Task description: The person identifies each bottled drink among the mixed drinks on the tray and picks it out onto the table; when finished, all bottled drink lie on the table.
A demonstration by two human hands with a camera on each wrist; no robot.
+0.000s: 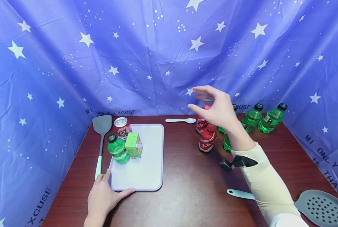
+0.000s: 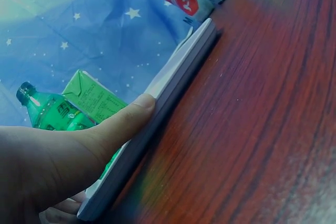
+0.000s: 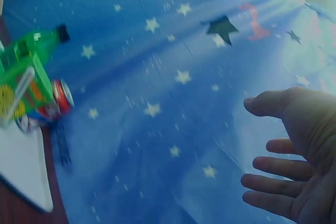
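My left hand (image 1: 102,195) holds the near left corner of a pale tray (image 1: 146,173), its thumb on the front rim and its fingers along the left side. At the tray's left stand a green soda bottle (image 1: 118,150), a green drink carton (image 1: 133,145) and a red soda can (image 1: 122,125). My right hand (image 1: 218,108) is raised in the air with nothing in it, fingers spread from the thumb. In the head view it overlaps two red-labelled bottles (image 1: 207,139). Behind its wrist, several green bottles (image 1: 252,118) are partly hidden.
Left of the tray lies a grey spatula (image 1: 102,125). A white spoon (image 1: 180,120) rests by the back edge of the dark wooden table (image 1: 186,176). Under the right forearm is a slotted turner (image 1: 323,206), its handle partly covered. A starry blue curtain (image 1: 157,56) surrounds the table.
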